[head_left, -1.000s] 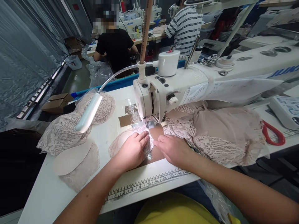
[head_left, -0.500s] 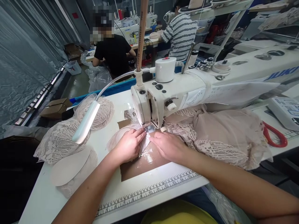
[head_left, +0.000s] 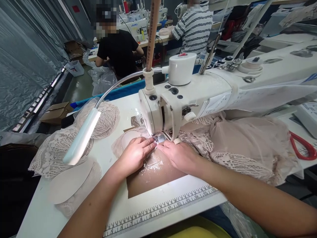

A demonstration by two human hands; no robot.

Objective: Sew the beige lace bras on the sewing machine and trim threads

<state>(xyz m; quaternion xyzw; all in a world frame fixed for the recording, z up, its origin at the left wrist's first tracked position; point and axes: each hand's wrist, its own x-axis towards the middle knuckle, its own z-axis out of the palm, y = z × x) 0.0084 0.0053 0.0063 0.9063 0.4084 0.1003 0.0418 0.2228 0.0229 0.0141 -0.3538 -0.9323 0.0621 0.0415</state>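
Observation:
My left hand [head_left: 136, 155] lies closed over a beige lace piece with a smooth padded cup [head_left: 127, 138], its fingertips pressed together beside the presser foot [head_left: 157, 138]. Opposite it, my right hand [head_left: 179, 156] pinches the lace's edge near the needle, thumb and forefinger meeting close to the left fingertips. Most of the cloth between the hands is hidden. Above them is the head of a white sewing machine [head_left: 155, 110]. Under both hands lies a shiny brown taped sheet [head_left: 151, 183] on the white table [head_left: 119, 185].
More lace pieces [head_left: 59, 152] and a smooth cup [head_left: 71, 181] lie at left, below a lamp [head_left: 83, 137]. Bunched lace and mesh [head_left: 247, 142] fill the right, beside red-handled scissors [head_left: 303, 147]. A printed ruler [head_left: 160, 211] runs along the front edge. Two people [head_left: 119, 53] sit beyond.
The lace strip that showed between my hands is now mostly covered. My fingertips have come closer together at the presser foot. The whole view has shifted slightly.

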